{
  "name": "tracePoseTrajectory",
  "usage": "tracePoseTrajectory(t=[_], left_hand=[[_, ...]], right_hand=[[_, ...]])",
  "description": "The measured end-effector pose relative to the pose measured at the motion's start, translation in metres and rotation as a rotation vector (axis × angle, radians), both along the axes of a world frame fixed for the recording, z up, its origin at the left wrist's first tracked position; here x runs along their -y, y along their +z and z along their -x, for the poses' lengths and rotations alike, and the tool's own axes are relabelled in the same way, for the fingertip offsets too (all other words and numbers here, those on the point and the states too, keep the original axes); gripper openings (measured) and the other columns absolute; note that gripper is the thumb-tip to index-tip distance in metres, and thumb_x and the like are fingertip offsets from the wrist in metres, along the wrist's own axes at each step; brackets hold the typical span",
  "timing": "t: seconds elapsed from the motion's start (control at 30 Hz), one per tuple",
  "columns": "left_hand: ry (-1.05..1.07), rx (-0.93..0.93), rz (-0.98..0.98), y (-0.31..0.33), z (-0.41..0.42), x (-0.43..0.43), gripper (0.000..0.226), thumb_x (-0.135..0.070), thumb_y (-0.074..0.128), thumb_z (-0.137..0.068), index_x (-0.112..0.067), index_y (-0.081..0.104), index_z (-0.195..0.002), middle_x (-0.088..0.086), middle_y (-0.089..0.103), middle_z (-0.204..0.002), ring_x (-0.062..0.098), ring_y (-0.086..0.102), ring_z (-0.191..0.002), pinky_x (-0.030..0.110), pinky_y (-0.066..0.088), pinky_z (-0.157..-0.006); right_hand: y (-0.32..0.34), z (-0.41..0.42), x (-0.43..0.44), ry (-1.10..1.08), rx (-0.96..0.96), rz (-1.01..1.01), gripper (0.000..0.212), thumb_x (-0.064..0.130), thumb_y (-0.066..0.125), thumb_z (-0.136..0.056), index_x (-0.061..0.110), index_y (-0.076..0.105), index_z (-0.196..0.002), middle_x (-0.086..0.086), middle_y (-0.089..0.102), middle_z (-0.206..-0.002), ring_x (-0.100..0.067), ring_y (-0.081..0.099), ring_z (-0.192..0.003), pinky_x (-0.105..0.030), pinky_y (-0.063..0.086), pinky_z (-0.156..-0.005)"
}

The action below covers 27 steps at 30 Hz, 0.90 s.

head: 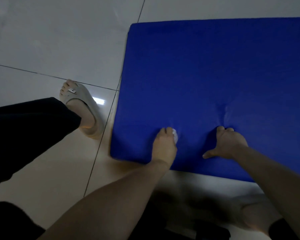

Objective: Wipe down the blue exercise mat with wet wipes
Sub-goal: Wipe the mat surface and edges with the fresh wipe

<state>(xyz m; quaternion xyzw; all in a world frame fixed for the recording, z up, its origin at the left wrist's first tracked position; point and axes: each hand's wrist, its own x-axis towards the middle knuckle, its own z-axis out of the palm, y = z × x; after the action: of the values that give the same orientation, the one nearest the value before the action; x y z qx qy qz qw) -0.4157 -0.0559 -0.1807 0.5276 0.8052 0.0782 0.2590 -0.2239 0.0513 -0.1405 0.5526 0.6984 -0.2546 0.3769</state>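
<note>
The left hand point(164, 144) grips a white wipe point(175, 135), apparently bunched, near the corner of the blue mat point(215, 66); the right hand point(229, 142), thumb spread, braces it. Best wiped in overlapping, firm strokes.

The mat point(215, 75) lies on the floor point(59, 40). On its near edge rest both hands: the left hand point(164, 146) over what seems a wipe point(175, 135), the right hand point(227, 144) at its 3 o'clock. A foot point(83, 108) stands at the mat's 9 o'clock.
</note>
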Motion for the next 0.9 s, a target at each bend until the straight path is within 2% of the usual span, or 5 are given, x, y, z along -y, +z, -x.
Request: tracePoseTrajectory(t=[0.13,0.27,0.57,0.73,0.9], left_hand=[[-0.502,0.023,-0.044,-0.003,-0.053,0.004,0.022,0.001,0.053,-0.089,-0.008,0.056,-0.109,0.015,0.056,-0.106,0.029,0.055,-0.093,0.039,0.05,-0.077],[-0.61,-0.001,-0.132,-0.004,-0.029,0.007,0.017,-0.007,0.065,-0.087,-0.014,0.056,-0.1,0.009,0.055,-0.092,0.024,0.054,-0.077,0.036,0.048,-0.065],[-0.067,-0.476,0.027,-0.004,0.166,0.05,0.01,-0.019,0.054,-0.1,-0.013,0.056,-0.108,0.01,0.057,-0.104,0.025,0.053,-0.087,0.034,0.043,-0.074],[0.377,-0.34,0.045,0.005,0.144,0.043,0.022,-0.028,0.052,-0.104,-0.007,0.056,-0.109,0.011,0.064,-0.099,0.017,0.057,-0.074,0.029,0.045,-0.057],[0.255,-0.272,0.057,0.001,0.075,0.032,0.028,-0.034,0.037,-0.108,-0.011,0.052,-0.112,0.005,0.062,-0.101,0.017,0.06,-0.079,0.028,0.049,-0.066]], right_hand=[[0.0,0.002,-0.001,-0.022,-0.004,0.011,0.13,0.084,0.078,-0.048,0.007,0.03,-0.14,-0.013,0.047,-0.123,-0.026,0.056,-0.099,-0.033,0.047,-0.069],[0.001,0.003,-0.002,-0.014,0.0,0.012,0.132,0.085,0.077,-0.045,0.007,0.03,-0.141,-0.013,0.048,-0.124,-0.026,0.057,-0.101,-0.034,0.05,-0.071],[0.001,0.0,0.0,-0.007,-0.016,0.004,0.135,0.089,0.074,-0.043,0.009,0.029,-0.143,-0.013,0.05,-0.127,-0.028,0.059,-0.109,-0.036,0.051,-0.077],[0.001,0.0,-0.001,-0.009,-0.009,0.003,0.135,0.087,0.075,-0.045,0.008,0.028,-0.144,-0.014,0.049,-0.131,-0.028,0.058,-0.112,-0.036,0.051,-0.078],[0.0,0.0,-0.002,-0.012,-0.025,0.005,0.13,0.084,0.079,-0.044,0.009,0.034,-0.14,-0.013,0.051,-0.128,-0.028,0.058,-0.111,-0.037,0.051,-0.079]])
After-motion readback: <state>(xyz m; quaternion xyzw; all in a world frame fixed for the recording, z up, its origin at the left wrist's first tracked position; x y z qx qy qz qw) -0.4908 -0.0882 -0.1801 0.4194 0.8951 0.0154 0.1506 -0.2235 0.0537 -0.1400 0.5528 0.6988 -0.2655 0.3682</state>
